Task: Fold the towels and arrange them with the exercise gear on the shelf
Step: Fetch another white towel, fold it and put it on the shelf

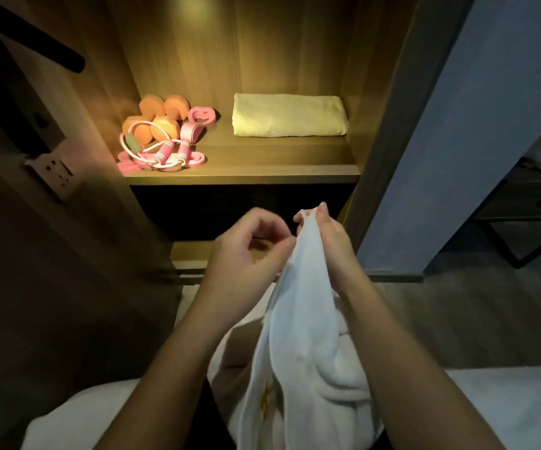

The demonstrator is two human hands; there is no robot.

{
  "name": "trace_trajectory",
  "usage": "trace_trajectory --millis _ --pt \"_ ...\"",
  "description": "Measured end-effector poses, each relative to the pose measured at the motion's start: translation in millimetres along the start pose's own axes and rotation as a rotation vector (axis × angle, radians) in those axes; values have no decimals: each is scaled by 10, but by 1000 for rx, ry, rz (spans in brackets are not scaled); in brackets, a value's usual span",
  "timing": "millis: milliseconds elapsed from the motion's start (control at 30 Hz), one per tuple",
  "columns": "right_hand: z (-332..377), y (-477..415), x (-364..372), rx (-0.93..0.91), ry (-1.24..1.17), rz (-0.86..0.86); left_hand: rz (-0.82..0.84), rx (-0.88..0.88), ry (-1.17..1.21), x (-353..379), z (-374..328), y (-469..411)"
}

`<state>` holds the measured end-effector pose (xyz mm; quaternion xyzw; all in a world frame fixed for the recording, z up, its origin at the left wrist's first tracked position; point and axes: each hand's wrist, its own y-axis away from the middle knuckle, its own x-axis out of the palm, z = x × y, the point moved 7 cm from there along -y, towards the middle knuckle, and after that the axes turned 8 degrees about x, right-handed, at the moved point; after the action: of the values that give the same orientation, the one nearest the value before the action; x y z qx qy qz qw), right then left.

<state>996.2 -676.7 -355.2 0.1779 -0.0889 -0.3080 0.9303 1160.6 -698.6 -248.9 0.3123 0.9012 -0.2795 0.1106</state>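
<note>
A white towel hangs down in front of me. My right hand pinches its top corner at about the level of the lower shelf. My left hand is beside it with fingers curled, its fingertips touching the towel's edge just below the corner. On the lit wooden shelf lies a folded pale yellow towel at the right. Orange dumbbells, a pink skipping rope and pink resistance bands sit at the left.
The shelf sits in a wooden wardrobe with a dark compartment below. A wall socket is on the left panel. A blue-grey wall stands right, with a dark metal-framed table beyond. White bedding lies at the bottom.
</note>
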Motion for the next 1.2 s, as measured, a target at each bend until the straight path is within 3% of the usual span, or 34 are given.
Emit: trace_trajectory --millis 133,233,333,467,633,733,867,967,1067,1200 --pt "-356 -128 -126 204 -114 -15 274 35 -199 3 29 540" --pt "-624 -154 -162 292 -202 53 270 -30 -302 -86 143 807" --pt "-817 -143 -192 379 -272 76 255 -112 -243 -177 157 966" --pt "-924 -187 -270 381 -274 30 318 -199 -161 -143 75 1106" --pt "-1034 -248 -360 430 -120 -51 607 -315 -543 135 208 1230" --pt "-1054 -283 -366 432 -64 -69 673 -321 -637 317 277 1293" --pt "-1083 -302 -385 419 -60 -60 659 -315 -675 440 313 1346" --pt "-1095 -321 -427 426 -46 -78 678 -202 -631 524 230 1335" --pt "-1112 -356 -454 420 -55 -86 750 -142 -625 529 213 1348" --pt "-1145 -355 -432 407 -56 -76 953 -251 -614 474 405 1374"
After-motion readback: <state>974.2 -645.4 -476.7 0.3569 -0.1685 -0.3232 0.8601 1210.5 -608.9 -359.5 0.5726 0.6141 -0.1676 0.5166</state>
